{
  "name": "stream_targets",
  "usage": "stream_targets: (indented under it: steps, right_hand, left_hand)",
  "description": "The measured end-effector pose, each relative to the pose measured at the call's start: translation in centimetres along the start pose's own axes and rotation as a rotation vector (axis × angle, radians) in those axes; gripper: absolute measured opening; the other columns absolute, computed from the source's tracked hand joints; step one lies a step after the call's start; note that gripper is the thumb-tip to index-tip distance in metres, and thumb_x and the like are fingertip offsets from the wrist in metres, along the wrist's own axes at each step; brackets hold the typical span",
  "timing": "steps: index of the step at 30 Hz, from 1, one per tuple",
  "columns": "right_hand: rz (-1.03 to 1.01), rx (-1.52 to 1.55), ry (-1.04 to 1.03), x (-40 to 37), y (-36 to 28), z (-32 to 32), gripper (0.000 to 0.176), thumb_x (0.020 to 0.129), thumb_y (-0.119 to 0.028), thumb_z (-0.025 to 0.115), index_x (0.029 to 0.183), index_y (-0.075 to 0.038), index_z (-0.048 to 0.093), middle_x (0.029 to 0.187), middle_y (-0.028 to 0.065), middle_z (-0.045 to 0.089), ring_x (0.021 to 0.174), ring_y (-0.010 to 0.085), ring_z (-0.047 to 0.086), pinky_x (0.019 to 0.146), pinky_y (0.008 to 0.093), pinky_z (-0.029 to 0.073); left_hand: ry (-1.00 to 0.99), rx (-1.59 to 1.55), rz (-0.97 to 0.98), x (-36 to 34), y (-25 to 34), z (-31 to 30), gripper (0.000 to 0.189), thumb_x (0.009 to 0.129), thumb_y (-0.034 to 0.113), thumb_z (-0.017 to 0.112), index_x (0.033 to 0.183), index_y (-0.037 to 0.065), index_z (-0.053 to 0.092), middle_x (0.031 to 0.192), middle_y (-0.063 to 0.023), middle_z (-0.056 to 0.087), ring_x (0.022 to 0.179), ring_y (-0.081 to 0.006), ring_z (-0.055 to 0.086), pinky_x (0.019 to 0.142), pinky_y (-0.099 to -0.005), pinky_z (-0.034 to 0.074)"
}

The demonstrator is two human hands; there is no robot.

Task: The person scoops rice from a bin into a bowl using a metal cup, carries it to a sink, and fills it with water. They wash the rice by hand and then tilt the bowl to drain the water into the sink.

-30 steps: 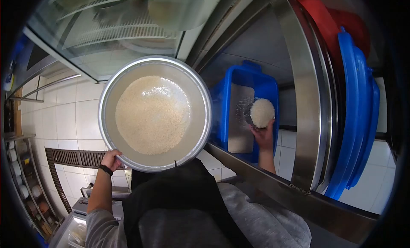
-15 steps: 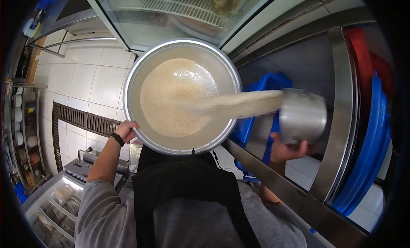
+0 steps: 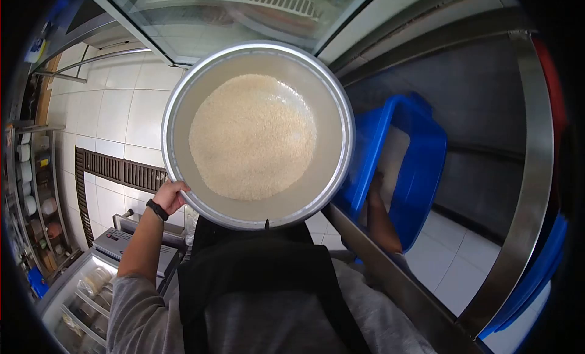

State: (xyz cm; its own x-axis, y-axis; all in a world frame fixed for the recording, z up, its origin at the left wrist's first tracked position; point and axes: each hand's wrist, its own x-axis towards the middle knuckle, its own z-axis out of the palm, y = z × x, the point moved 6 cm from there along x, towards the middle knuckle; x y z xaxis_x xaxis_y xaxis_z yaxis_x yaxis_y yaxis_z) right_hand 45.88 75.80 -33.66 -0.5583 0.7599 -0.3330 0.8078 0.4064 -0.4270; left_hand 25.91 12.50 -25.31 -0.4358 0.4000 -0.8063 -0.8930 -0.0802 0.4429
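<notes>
- A black apron (image 3: 262,262) covers the person's front, over a grey shirt, with the pot just beyond it.
- The left hand (image 3: 169,197), a dark band (image 3: 157,210) on its wrist, has its fingers curled on the pot's rim at the near left side, a narrow hold.
- The large metal pot (image 3: 332,122) is in front of the person, its mouth pointing up towards the head; the rim is round, so no long axis shows across it.
- Pale rice (image 3: 253,137) spreads over the pot's bottom.
- The right hand (image 3: 376,182) is down inside the blue bin, in shadow and partly hidden; whether its grip is wide, narrow or around something, one cannot tell.
- The blue bin (image 3: 426,171) stands to the right of the pot, mouth up, its long axis running away from the person and slanting slightly right.
- More rice (image 3: 396,153) lies inside the bin.
- A steel rail (image 3: 390,262) crosses in front of the bin, over the person's right forearm side.
- Farther left, a dark floor grate (image 3: 122,171) runs through white tiles (image 3: 113,116).
- Beyond the pot is a glass door (image 3: 225,18) with wire shelves behind it.
</notes>
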Motion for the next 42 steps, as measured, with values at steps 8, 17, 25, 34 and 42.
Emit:
stream_targets:
  steps: [8, 17, 25, 34, 42]
  right_hand:
    - [0.356, 1.239, -0.501, -6.5, -0.2, -4.6, 0.053, 0.097, -0.037, 0.051, 0.141, -0.008, 0.041, 0.131, 0.0071, 0.055, 0.116, 0.0262, 0.056, 0.089, 0.0436, 0.050]
    - [0.302, 1.529, -0.288, -9.1, -2.4, -13.3, 0.070, 0.094, -0.058, 0.048, 0.146, -0.015, 0.031, 0.145, 0.0088, 0.039, 0.132, 0.0321, 0.039, 0.107, 0.0550, 0.033]
    - [0.106, 1.612, -0.076, -12.9, -15.2, -19.5, 0.072, 0.092, -0.054, 0.054, 0.147, -0.014, 0.030, 0.147, 0.0089, 0.037, 0.136, 0.0326, 0.036, 0.111, 0.0581, 0.029]
    - [-1.356, -0.079, 0.763, -21.4, -30.0, -22.2, 0.080, 0.076, -0.055, 0.074, 0.137, -0.020, 0.034, 0.146, 0.0217, 0.015, 0.132, 0.0431, 0.033, 0.104, 0.0548, 0.044]
    - [-0.475, 0.084, 0.709, -6.4, -14.1, -18.7, 0.075, 0.071, -0.012, 0.084, 0.136, -0.019, 0.047, 0.147, 0.0223, 0.017, 0.135, 0.0391, 0.029, 0.105, 0.0477, 0.040]
  left_hand:
    - [0.041, 0.020, 0.014, -0.5, 0.6, 1.1, 0.047, 0.077, -0.003, 0.052, 0.123, -0.005, 0.047, 0.111, -0.0173, 0.062, 0.096, -0.0317, 0.066, 0.083, -0.0454, 0.058]
    - [-0.001, 0.049, -0.008, 0.0, 0.3, 0.7, 0.043, 0.079, -0.001, 0.051, 0.121, -0.010, 0.045, 0.112, -0.0202, 0.061, 0.099, -0.0338, 0.065, 0.088, -0.0473, 0.056]
    - [-0.014, -0.007, 0.023, 0.0, 0.5, 0.8, 0.043, 0.079, -0.006, 0.050, 0.122, -0.009, 0.045, 0.113, -0.0194, 0.061, 0.100, -0.0318, 0.065, 0.090, -0.0441, 0.056]
    - [0.002, 0.018, 0.031, -0.2, 0.6, 1.0, 0.047, 0.078, -0.003, 0.050, 0.125, -0.007, 0.044, 0.110, -0.0178, 0.062, 0.091, -0.0317, 0.068, 0.079, -0.0422, 0.060]
    - [-0.011, 0.037, 0.026, -0.9, 0.6, 1.6, 0.049, 0.075, -0.003, 0.053, 0.124, -0.003, 0.046, 0.108, -0.0164, 0.062, 0.091, -0.0307, 0.068, 0.075, -0.0454, 0.060]
